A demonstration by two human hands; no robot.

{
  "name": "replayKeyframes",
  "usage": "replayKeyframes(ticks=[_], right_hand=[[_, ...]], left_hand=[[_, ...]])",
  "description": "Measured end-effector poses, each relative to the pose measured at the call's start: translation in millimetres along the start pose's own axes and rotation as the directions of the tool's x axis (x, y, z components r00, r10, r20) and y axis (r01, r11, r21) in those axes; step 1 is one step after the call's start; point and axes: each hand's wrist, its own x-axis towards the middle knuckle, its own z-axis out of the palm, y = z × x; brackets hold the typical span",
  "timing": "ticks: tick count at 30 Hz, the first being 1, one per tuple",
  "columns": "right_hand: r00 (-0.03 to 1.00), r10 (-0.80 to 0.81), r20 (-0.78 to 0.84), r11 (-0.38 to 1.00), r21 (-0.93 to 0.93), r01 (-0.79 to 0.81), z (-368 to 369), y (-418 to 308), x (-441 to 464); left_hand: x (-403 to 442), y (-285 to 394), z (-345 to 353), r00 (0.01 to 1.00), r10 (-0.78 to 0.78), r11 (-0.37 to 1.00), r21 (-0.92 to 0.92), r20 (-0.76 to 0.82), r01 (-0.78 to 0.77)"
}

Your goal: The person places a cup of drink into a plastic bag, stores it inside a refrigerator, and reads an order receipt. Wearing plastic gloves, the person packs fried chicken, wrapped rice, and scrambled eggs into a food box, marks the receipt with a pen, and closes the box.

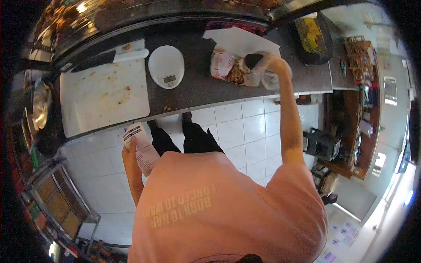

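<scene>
My left hand [130, 148] is closed on a long printed paper slip [142, 151], held low in front of the counter edge. At the back right, my right hand [279, 65] is over the right side of an open takeaway box [250, 80], its fingers smeared by motion. Close to those fingers are a dark round thing [253, 60] and a blurred see-through shape [269, 79]; whether the hand grips either is unclear. Inside the box lie browned food [235, 75] and a white packet with red print [223, 63]. The box's white lid [243, 40] stands raised behind.
A stained white cutting board [105, 101] lies at the left, with a white-handled knife [131, 55] at its far side. Beside it sits a white kitchen scale [166, 65]. A black container with yellow contents [312, 37] stands at the right. The dark counter [193, 96] ends above white floor tiles.
</scene>
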Motion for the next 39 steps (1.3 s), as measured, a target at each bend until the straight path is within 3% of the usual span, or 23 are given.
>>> replayKeyframes(ticks=[1,3,4,5,6,8,12,14,15,17,20,22,23,24,26,28,29,31,33,34,36,37,39], right_hand=[[0.946,-0.273,-0.173,0.961,-0.083,0.263,-17.2,3.8,-21.5],[0.908,-0.396,-0.136,0.886,0.204,0.417,-63.2,-24.7,-41.6],[0.982,-0.189,-0.015,0.74,0.656,0.152,-108.6,-72.8,-74.6],[0.956,-0.288,-0.065,0.633,0.736,0.24,-98.8,-76.7,-62.2],[0.883,-0.448,-0.138,0.371,0.87,0.324,-98.3,-98.0,-58.1],[0.945,-0.323,-0.059,0.754,0.587,0.295,-136.4,-188.0,-76.3],[0.647,-0.762,0.026,0.466,0.716,0.52,-115.1,-321.0,-25.1],[0.627,-0.753,0.201,0.579,0.654,0.487,-125.4,-395.4,-24.3],[0.46,-0.883,-0.095,0.346,0.531,0.774,-81.9,-421.7,18.6],[0.475,-0.845,-0.247,0.376,0.356,0.855,-76.4,-492.7,20.5],[0.691,-0.633,-0.349,0.721,0.06,0.69,-67.9,-588.2,19.9],[0.665,-0.567,-0.487,0.789,-0.09,0.607,-44.4,-625.2,40.1],[0.636,-0.539,-0.552,0.816,-0.156,0.556,-41.1,-633.9,43.9],[0.563,-0.667,-0.488,0.737,-0.316,0.598,-63.3,-623.7,24.0],[0.317,-0.654,-0.687,0.699,-0.388,0.601,-48.0,-617.9,34.4],[0.352,-0.613,-0.707,0.598,-0.124,0.792,-39.3,-606.2,41.8],[0.496,-0.627,-0.601,0.469,0.218,0.856,-38.4,-596.6,43.1],[0.61,-0.661,-0.438,0.297,0.594,0.748,-52.9,-561.7,29.6],[0.647,-0.646,-0.406,0.253,0.685,0.683,-110.6,-519.8,-29.2],[0.575,-0.646,-0.502,-0.057,0.783,0.619,-114.8,-507.0,-51.9],[0.618,-0.591,-0.518,-0.268,0.849,0.455,-111.9,-477.6,-83.8],[0.712,-0.563,-0.419,-0.176,0.903,0.392,-109.3,-461.0,-94.3],[0.839,-0.428,-0.336,-0.134,0.942,0.309,-93.4,-430.6,-108.4]], left_hand=[[-4.5,3.0,-3.0,1.0,-0.02,0.999,-0.026,0.003,0.02],[-3.8,-1.9,-9.4,0.999,0.032,0.999,-0.04,-0.01,-0.032],[-3.1,-1.2,-11.3,0.997,0.068,0.996,-0.053,-0.027,-0.069],[-5.4,3.0,-9.5,0.999,0.046,0.997,-0.06,0.002,-0.046],[-10.6,9.9,-11.6,1.0,0.031,0.997,-0.068,0.005,-0.03],[-5.8,1.1,-32.7,1.0,0.014,0.995,-0.1,0.009,-0.013],[-17.8,-5.4,-68.4,0.976,-0.178,0.964,-0.176,0.123,0.198],[-28.7,-7.7,-78.0,0.954,-0.22,0.938,-0.225,0.202,0.264],[-32.3,-11.4,-87.4,0.951,-0.208,0.928,-0.261,0.228,0.266],[-35.9,-14.6,-107.9,0.957,-0.183,0.92,-0.305,0.226,0.248],[-29.9,-16.3,-146.7,0.976,-0.147,0.913,-0.358,0.161,0.197],[-32.2,15.0,-159.6,0.996,-0.094,0.947,-0.31,0.004,0.091],[-29.8,29.5,-167.7,0.995,-0.064,0.96,-0.278,-0.078,0.04],[-22.4,34.3,-178.5,0.996,0.002,0.945,-0.327,-0.084,-0.03],[-6.9,44.0,-196.9,0.985,0.13,0.894,-0.417,-0.109,-0.164],[-0.6,88.5,-192.7,0.965,0.251,0.857,-0.444,-0.08,-0.261],[1.4,113.7,-187.5,0.948,0.313,0.835,-0.458,-0.062,-0.305],[6.5,153.1,-177.7,0.941,0.338,0.852,-0.428,0.008,-0.303],[22.9,169.9,-161.6,0.895,0.443,0.861,-0.296,0.04,-0.413],[36.3,170.1,-150.1,0.843,0.535,0.836,-0.179,0.054,-0.519],[42.6,194.7,-107.4,0.877,0.467,0.882,-0.122,0.11,-0.455],[36.7,214.5,-78.9,0.944,0.297,0.948,-0.163,0.142,-0.274],[55.2,210.5,-40.4,0.801,0.302,0.951,-0.223,0.517,-0.215]])
